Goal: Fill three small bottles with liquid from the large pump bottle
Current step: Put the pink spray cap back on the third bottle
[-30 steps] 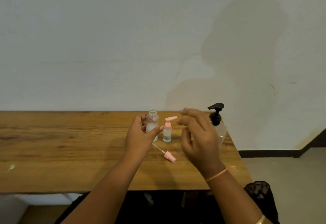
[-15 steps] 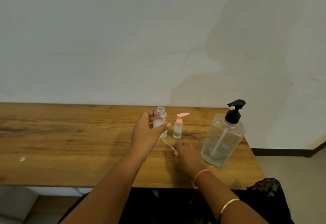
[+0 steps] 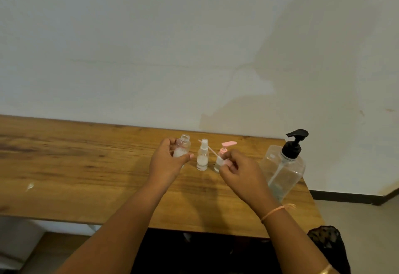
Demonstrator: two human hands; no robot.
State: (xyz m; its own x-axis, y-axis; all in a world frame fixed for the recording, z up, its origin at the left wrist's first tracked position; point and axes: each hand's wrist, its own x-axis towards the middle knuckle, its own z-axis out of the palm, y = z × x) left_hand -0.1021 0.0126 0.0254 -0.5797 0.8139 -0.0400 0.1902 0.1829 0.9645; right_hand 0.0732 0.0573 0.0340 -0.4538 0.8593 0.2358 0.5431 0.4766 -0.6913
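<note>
My left hand (image 3: 168, 163) grips a small clear bottle (image 3: 183, 146) with no cap and whitish liquid in its lower part, held just above the wooden table (image 3: 86, 176). To its right stands a second small bottle (image 3: 203, 158) with a white spray top. A third small bottle (image 3: 223, 150) with a pink pump top stands partly behind my right hand (image 3: 239, 172). That hand pinches a loose pink cap (image 3: 226, 162) whose thin dip tube (image 3: 208, 149) points up and left. The large clear pump bottle (image 3: 285, 165) with a black pump stands at the far right.
The table ends just right of the large bottle, with floor (image 3: 356, 219) beyond. A pale wall (image 3: 194, 58) runs directly behind the table. A small whitish scrap (image 3: 29, 186) lies near the left front of the table.
My right hand went down to the table, took up the pink cap with its tube, and now holds it raised. The view shifted left, bringing the spray-top bottle into sight.
</note>
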